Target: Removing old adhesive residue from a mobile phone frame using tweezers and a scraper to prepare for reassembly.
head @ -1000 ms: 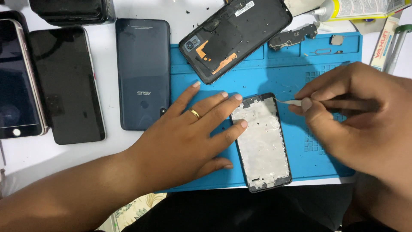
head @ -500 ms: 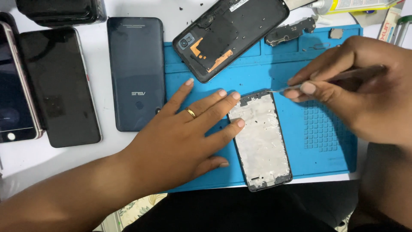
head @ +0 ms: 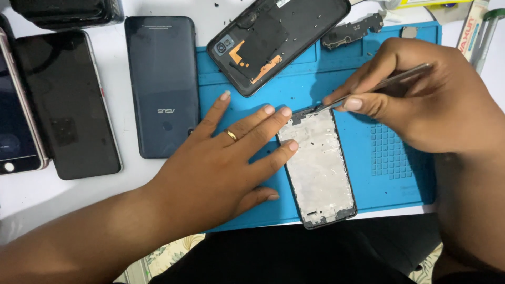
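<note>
Item: bare grey rectangular phone frame (head: pixel 320 168), lying lengthwise on blue silicone mat (head: pixel 368 73), white desk (head: pixel 68 194) beneath. Left hand (head: pixel 221 163) flat, fingertips pinning the frame's left edge. Right hand (head: pixel 426 100), grip closed on slim metal tweezers (head: pixel 379 87), tip at top edge; best worked gently, frame pinned firmly

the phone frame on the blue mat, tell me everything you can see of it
The phone frame is a stripped rectangular shell: a silvery-white, mottled metal-looking inner plate inside a thin dark rim, with small cutouts at its top and bottom ends. It lies flat on the blue mat, long side running away from the person, slightly tilted, its bottom end at the mat's near edge. The left hand presses fingertips on its upper left edge. The right hand holds metal tweezers whose tip meets its top edge.
</note>
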